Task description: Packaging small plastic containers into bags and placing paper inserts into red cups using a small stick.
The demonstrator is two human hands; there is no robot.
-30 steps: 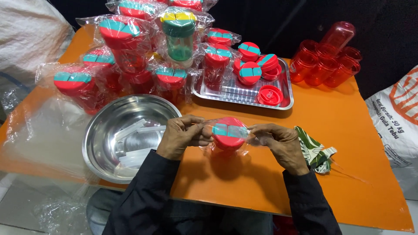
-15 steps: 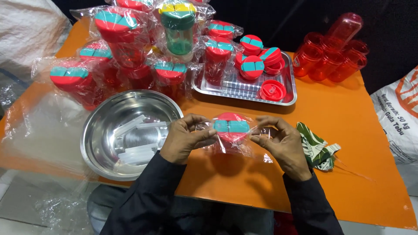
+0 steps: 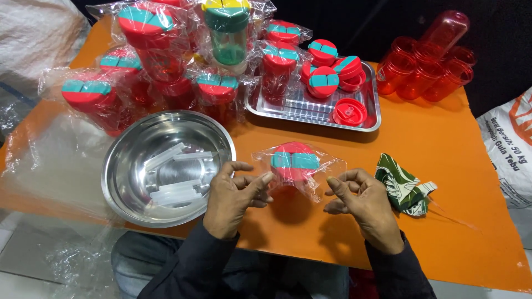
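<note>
Now the wrapped container [image 3: 295, 163] is no longer clasped from both sides as it was half a second ago: both hands have drawn slightly apart, and only the edges of its clear plastic sleeve are pinched. That suggests the bagging of this piece is about finished, judged from the loosened hold. The container is seen as a short red jar with a red lid crossed by two teal flaps, lying inside crinkled transparent film, just above the orange desk [image 3: 460, 166], between the hands. The left hand [image 3: 235, 194] is held with its fingers half open, thumb and forefinger touching the film's left edge; the right hand [image 3: 360, 202] is curled, fingertips closed lightly near the film's right corner. A steel bowl [image 3: 122, 166] with clear strips is set beside the left hand, a folded green-patterned packet [image 3: 403, 188] beside the right, and a steel tray [image 3: 310, 108] of lids farther back.
</note>
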